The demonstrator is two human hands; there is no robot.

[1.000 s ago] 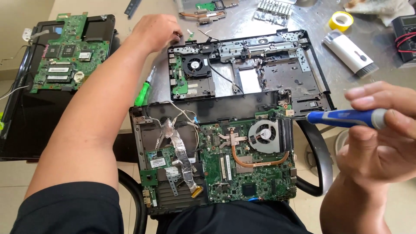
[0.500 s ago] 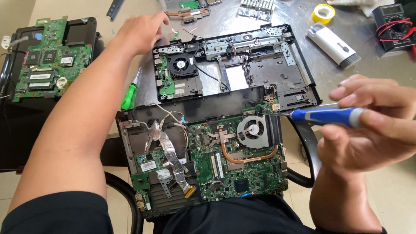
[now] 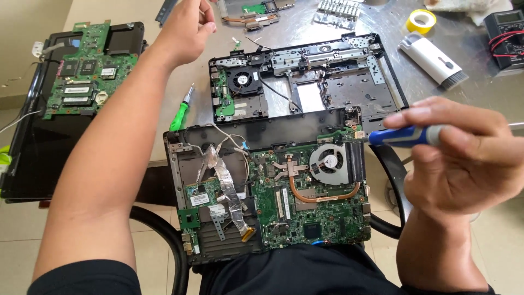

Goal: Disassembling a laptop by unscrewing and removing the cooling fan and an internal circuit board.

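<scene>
Here's the right hand [image 3: 464, 158], fingers and thumb closed firmly around a blue-handled screwdriver with a grey collar [image 3: 406, 136], the tool held level with its tip pointing at the top right corner of the opened laptop base with its green circuit board exposed [image 3: 273, 202]. That base rests on the person's lap, against the dark clothing, its round grey cooling fan [image 3: 329, 163] sitting just beside the screwdriver tip and a curved copper heat pipe [image 3: 316, 194] sweeping underneath it. On the left half of the board, crinkled strips of silver foil tape [image 3: 226, 186] run down across a dark bay. Up at the top, the left hand [image 3: 185, 30] is stretched far out over the shiny metal tabletop [image 3: 305, 27], fingers loosely curled and holding nothing that can be seen. Between the two arms lies a second, stripped black laptop shell with a small black fan [image 3: 305, 76], flat on the table just behind the lap unit. A green-handled screwdriver [image 3: 181, 112] lies beside the left forearm. Far left, a loose green motherboard [image 3: 90, 68] sits on top of a closed black laptop lid [image 3: 38, 158]. To the right, a white cleaning brush with dark bristles [image 3: 434, 60], a yellow roll of tape [image 3: 421, 21] and a black multimeter with red leads [image 3: 505, 35].
</scene>
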